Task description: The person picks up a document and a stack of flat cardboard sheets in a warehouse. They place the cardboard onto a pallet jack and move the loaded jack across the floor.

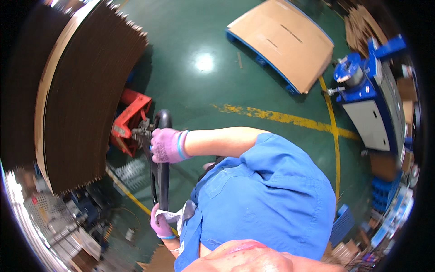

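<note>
In the head view my right hand (168,145), in a pink-purple knit glove with a blue cuff, is closed around the black loop handle (164,183) of a pallet jack. My left hand (159,224), gloved alike, is at the handle's lower end with a pale crumpled strip (173,216), paper or cloth, in its grasp. The strip partly covers its fingers and the handle's end. Beyond the handle, the red pallet jack body (131,112) reaches under a tall stack of dark-edged cardboard sheets (85,98).
Flat cardboard (285,40) lies on a blue pallet (261,60) ahead. A blue and white machine (368,119) stands at the right. Worn yellow lines (272,115) mark the green floor (190,88). Clutter and equipment (78,221) fill the lower left; a blue plastic pallet (341,226) leans lower right.
</note>
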Tool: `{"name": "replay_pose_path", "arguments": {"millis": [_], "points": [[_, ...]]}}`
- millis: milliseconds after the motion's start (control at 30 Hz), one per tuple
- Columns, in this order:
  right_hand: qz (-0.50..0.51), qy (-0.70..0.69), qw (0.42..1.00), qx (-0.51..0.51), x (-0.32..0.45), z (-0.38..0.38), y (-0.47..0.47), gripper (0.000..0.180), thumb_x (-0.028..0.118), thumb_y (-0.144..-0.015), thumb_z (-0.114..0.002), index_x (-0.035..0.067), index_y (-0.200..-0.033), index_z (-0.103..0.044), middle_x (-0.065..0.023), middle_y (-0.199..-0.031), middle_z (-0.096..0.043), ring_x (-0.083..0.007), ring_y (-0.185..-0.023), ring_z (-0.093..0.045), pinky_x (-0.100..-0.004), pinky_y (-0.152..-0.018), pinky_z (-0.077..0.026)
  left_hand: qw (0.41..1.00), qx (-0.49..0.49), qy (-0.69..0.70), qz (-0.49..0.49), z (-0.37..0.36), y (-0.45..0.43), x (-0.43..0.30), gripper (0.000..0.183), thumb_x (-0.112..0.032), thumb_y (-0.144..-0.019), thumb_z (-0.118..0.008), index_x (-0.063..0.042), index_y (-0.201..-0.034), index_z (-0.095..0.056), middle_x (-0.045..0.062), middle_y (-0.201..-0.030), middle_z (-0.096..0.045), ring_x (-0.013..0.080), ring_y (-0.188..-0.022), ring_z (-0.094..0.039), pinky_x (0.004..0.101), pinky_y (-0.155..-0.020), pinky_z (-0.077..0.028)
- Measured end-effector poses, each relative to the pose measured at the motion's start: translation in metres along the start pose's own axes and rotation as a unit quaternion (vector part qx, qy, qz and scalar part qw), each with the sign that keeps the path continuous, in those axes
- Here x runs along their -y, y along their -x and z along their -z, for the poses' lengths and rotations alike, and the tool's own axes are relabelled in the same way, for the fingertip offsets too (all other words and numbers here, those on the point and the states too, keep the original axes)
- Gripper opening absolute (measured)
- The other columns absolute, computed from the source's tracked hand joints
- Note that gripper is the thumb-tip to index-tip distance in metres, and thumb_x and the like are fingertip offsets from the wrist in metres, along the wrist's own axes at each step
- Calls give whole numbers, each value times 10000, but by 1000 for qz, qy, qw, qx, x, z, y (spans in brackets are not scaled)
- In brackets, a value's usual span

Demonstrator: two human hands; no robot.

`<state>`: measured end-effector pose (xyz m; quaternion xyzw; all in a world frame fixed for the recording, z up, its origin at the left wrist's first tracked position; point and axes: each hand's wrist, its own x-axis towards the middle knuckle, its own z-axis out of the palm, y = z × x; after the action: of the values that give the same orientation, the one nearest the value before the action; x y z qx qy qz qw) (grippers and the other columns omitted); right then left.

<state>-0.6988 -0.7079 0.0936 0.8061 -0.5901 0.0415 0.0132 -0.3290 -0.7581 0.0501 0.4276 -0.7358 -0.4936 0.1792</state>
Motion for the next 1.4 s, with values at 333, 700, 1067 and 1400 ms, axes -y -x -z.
{"name": "replay_pose_path", "arguments": {"millis": [333, 700, 1067, 1400], "points": [[-3, 29, 999, -23, 1, 7, 151, 93, 286, -820, -599, 238, -815, -679, 53, -810, -674, -173, -882, -641, -366, -781, -426, 995, -57, -2, -84, -141, 93, -43, 482, -339, -957, -498, 62, -1212, -578, 69, -979, -635, 122, -752, -563, 251, -651, -439], [140, -257, 940, -176, -70, 26, 354, 529, 428, -687, -776, 145, -1121, -666, -76, -1043, -664, -307, -1055, -583, -433, -960, -421, 994, -81, -16, -68, -329, 214, -104, 465, -285, -922, -478, 62, -1204, -606, 173, -1096, -671, 224, -880, -644, 319, -768, -504], [-138, -326, 910, -213, -191, -17, 586, 363, 363, -921, -489, 87, -1023, -702, -162, -1065, -643, -335, -1051, -563, -428, -963, -427, 989, -131, -12, -72, -581, 314, -198, 394, -167, -862, -497, 60, -1154, -633, 212, -1108, -666, 341, -981, -642, 395, -881, -483], [-117, -452, 820, -330, -133, -28, 792, 183, 199, -848, -584, 38, -873, -667, -145, -1014, -655, -290, -1042, -601, -380, -917, -463, 940, -179, -161, -242, -684, 470, -258, 340, -165, -800, -576, -46, -1098, -688, 138, -906, -686, 314, -805, -641, 389, -740, -486]]}}
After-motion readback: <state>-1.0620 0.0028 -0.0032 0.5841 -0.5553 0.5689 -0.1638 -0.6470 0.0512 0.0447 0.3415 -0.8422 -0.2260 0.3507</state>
